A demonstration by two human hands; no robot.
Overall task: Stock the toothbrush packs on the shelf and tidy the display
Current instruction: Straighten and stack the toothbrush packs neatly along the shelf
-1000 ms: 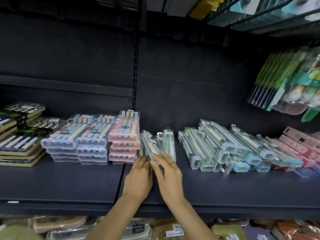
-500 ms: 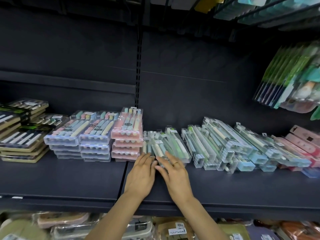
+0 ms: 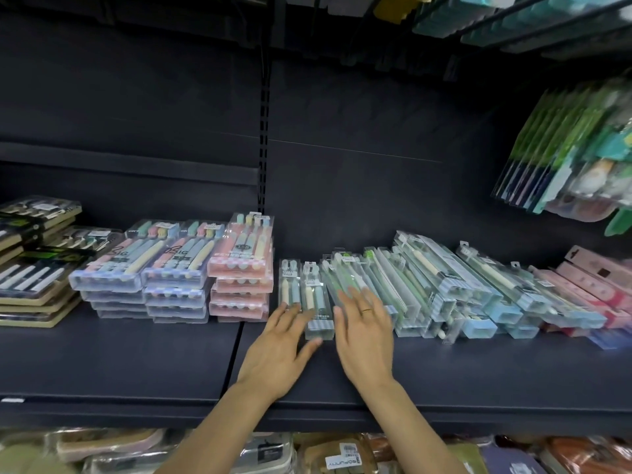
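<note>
Two hands work at the front of the dark shelf (image 3: 136, 364), both flat with fingers straight, gripping nothing. The left hand (image 3: 278, 350) lies with its fingertips touching the near end of the leftmost narrow toothbrush pack (image 3: 290, 290), while its thumb reaches toward the second narrow pack (image 3: 316, 302), which sits just beside the first and juts a little nearer the shelf edge. The right hand (image 3: 366, 331), a ring on one finger, presses on the leaning green packs (image 3: 345, 278) next to them; its motion-blurred fingertips leave the exact contact unclear. Further right, the pale blue packs (image 3: 478, 295) lie slanted and overlapping in a loose heap. The step in hand looks like squaring up the narrow packs. To do it well, I would judge it best to push both packs from their near ends together so their fronts line up, keep them parallel to the pink stack (image 3: 242, 278) at their left, and steady the leaning green ones with the other palm so they do not slide over.
</note>
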